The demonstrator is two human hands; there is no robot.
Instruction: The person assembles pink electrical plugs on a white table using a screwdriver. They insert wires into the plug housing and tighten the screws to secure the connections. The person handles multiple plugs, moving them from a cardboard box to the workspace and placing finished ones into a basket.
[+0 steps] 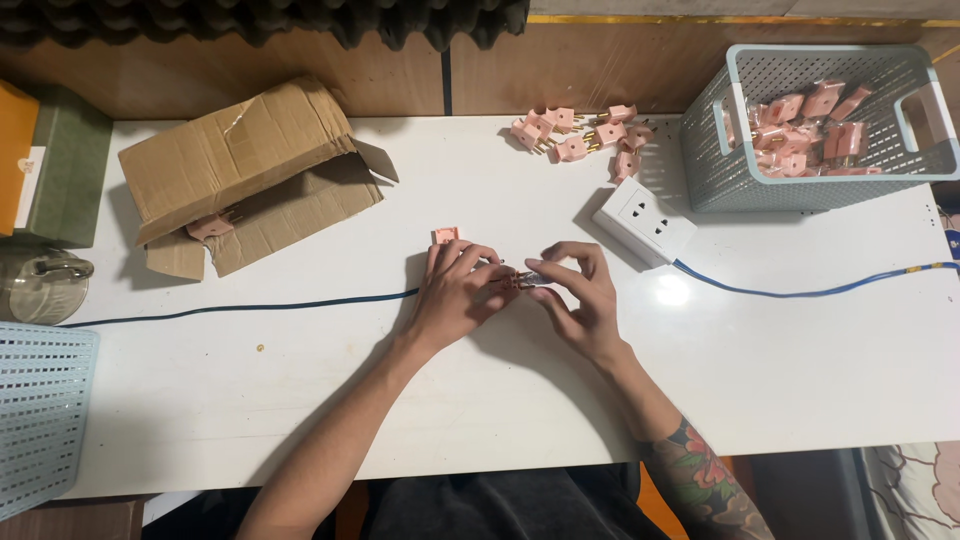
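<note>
- Table (300, 400), white, carried all our work.
- Cardboard box (245, 175) lay open far left; grey basket (720, 150) of pink plugs stood far right.
- White socket block (645, 222) sat just beyond our right hand (585, 295).
- Our left hand (455, 295) and right hand met at centre, fingertips pinched together on one small clear-wrapped plug (520, 280).
- Loose pink plug (445, 236) lay just behind the left hand.
</note>
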